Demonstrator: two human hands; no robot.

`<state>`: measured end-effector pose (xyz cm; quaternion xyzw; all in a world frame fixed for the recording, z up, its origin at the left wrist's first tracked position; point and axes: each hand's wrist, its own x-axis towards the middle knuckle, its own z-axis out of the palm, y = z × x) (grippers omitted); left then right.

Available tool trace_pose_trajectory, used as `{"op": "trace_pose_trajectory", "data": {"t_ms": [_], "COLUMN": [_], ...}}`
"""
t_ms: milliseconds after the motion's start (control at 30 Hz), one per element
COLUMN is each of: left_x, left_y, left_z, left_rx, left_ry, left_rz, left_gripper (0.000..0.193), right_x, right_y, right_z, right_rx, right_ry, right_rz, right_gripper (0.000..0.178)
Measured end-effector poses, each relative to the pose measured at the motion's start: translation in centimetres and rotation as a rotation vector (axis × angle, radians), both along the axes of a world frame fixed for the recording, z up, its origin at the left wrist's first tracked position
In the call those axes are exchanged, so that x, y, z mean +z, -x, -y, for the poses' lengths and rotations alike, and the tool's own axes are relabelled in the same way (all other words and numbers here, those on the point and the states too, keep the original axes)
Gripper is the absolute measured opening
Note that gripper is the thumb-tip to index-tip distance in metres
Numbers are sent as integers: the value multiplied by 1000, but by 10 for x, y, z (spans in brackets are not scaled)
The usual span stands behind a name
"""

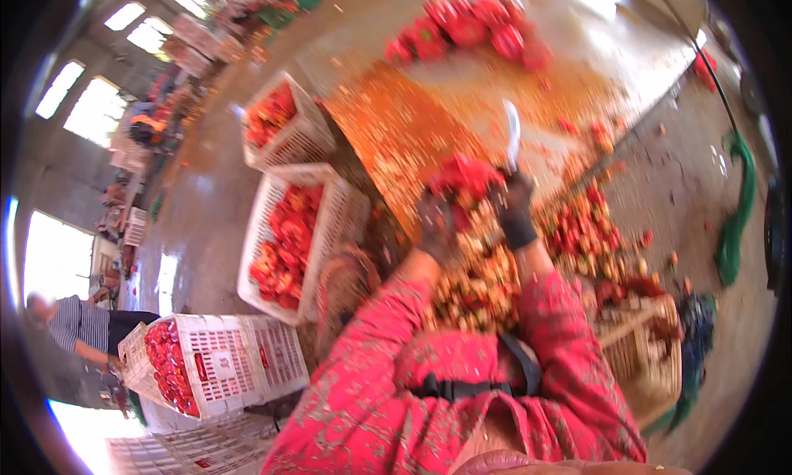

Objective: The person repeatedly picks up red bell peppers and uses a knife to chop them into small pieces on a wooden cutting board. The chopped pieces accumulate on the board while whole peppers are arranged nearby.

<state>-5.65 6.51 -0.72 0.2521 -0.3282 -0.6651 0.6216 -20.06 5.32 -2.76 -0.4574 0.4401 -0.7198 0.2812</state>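
My gloved left hand [436, 226] is closed around a red bell pepper [467, 176], held over the near corner of a low metal work surface [404, 133]. My gloved right hand [515, 201], close beside it, grips a knife [512, 133] whose slightly curved blade points up and away from me. Both hands are a little blurred, and the knife's handle is hidden in my fist. Several whole red peppers [470, 31] lie at the far side of the surface. Just below my hands is a heap of pale pepper cores [474, 285].
White crates of red pepper pieces [289, 236] stand to my left. Stacked crates [239, 355] are at the lower left, with a person in a striped top [74, 325] beside them. A tan basket [648, 351] sits at my right. Green netting [734, 219] hangs farther right.
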Motion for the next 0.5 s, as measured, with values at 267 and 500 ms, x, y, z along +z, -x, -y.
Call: {"op": "trace_pose_trajectory", "data": {"t_ms": [267,500], "left_x": [-6,38], "left_y": [-80,-85], "left_z": [34,39], "left_rx": [-111,-75], "left_ry": [-10,289], "left_rz": [313,1182], "left_gripper": [38,41], "right_x": [17,30], "right_y": [-12,-17], "right_z": [-3,-5], "right_rx": [246,213], "right_ry": [-316,-373], "right_rz": [468,408], "right_gripper": [6,7]}}
